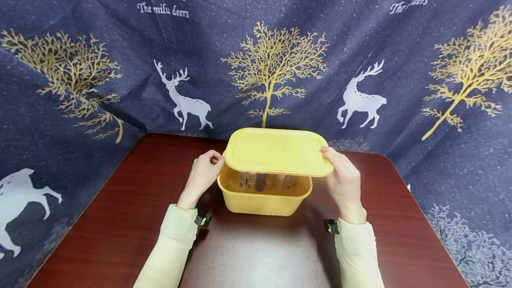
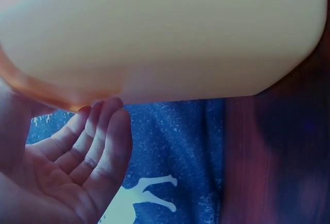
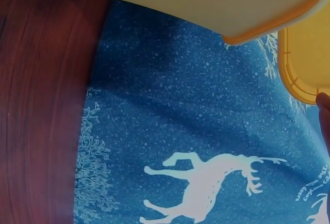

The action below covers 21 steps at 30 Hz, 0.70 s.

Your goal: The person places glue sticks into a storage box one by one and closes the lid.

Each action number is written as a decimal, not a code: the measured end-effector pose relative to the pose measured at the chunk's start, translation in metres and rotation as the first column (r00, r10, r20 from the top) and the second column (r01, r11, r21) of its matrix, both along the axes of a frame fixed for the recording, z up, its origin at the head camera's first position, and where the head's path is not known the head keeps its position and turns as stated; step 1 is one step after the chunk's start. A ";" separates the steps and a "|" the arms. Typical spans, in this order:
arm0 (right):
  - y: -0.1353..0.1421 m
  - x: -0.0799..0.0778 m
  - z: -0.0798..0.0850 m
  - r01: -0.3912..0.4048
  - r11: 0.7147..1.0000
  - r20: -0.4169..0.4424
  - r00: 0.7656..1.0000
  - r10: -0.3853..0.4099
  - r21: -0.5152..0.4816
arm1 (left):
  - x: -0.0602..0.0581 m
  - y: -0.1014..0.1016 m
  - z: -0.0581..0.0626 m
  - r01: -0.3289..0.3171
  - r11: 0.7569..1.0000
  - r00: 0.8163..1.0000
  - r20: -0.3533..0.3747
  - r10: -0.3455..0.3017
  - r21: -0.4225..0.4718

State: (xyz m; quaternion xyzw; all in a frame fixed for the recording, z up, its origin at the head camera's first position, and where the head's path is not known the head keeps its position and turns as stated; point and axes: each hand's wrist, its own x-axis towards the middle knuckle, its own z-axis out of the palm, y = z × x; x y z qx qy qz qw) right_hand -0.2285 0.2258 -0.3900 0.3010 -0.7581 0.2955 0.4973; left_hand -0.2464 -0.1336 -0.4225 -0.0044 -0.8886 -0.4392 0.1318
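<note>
A yellow plastic box (image 1: 262,203) stands on the table, with several small bottles (image 1: 261,182) partly showing inside. Its yellow lid (image 1: 276,150) is tilted above it, raised off the front rim and covering the rear of the opening. My right hand (image 1: 344,177) grips the lid's right end, thumb on top; in the right wrist view only a fingertip (image 3: 324,100) shows at the lid's corner. At the box's left end, my left hand (image 1: 206,170) pinches the rim with curled fingers. The left wrist view has these fingertips against the orange-looking rim, below the pale box wall (image 2: 180,38).
The dark red wooden table (image 1: 132,217) extends on both sides of the box, with a glossy glare in front. Behind it hangs a blue cloth (image 1: 248,92) printed with white deer and golden trees. Small dark wrist devices (image 1: 331,226) sit at both cuffs.
</note>
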 end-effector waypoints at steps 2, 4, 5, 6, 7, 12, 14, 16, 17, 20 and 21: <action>0.000 0.000 -0.001 -0.005 1.000 0.008 1.000 0.004 0.008 | 0.002 -0.002 0.002 -0.007 1.000 1.000 -0.013 0.008 0.008; -0.001 0.000 -0.001 -0.005 1.000 0.011 1.000 0.005 0.017 | 0.004 -0.005 0.006 -0.023 0.999 0.999 -0.037 0.024 0.030; -0.001 0.000 -0.001 -0.006 1.000 0.012 1.000 0.005 0.020 | 0.005 -0.006 0.009 -0.027 0.998 0.998 -0.050 0.029 0.048; -0.001 0.000 -0.001 -0.006 1.000 0.011 1.000 0.005 0.022 | 0.006 -0.007 0.012 -0.029 0.997 0.998 -0.058 0.034 0.076; -0.002 0.000 -0.001 -0.006 1.000 0.009 1.000 0.006 0.024 | 0.007 -0.008 0.014 -0.024 0.993 0.998 -0.055 0.030 0.117; -0.005 0.001 0.000 -0.024 0.999 0.002 1.000 0.024 0.029 | 0.015 -0.009 0.028 0.117 0.874 0.988 0.038 -0.153 0.472; -0.007 0.001 0.000 -0.036 0.999 0.000 0.999 0.036 0.031 | 0.016 -0.008 0.031 0.156 0.778 0.963 0.081 -0.256 0.608; -0.009 0.002 0.000 -0.048 0.998 -0.002 0.999 0.048 0.034 | 0.018 -0.006 0.033 0.177 0.686 0.935 0.098 -0.342 0.705; -0.010 0.002 0.000 -0.052 0.998 -0.002 0.999 0.052 0.037 | 0.018 -0.006 0.033 0.181 0.640 0.922 0.099 -0.376 0.747; -0.013 0.003 0.000 -0.063 0.997 -0.005 0.998 0.063 0.040 | 0.018 -0.005 0.033 0.188 0.507 0.890 0.073 -0.451 0.841; -0.014 0.003 0.001 -0.065 0.997 -0.005 0.998 0.065 0.042 | 0.018 -0.005 0.033 0.190 0.466 0.883 0.058 -0.467 0.864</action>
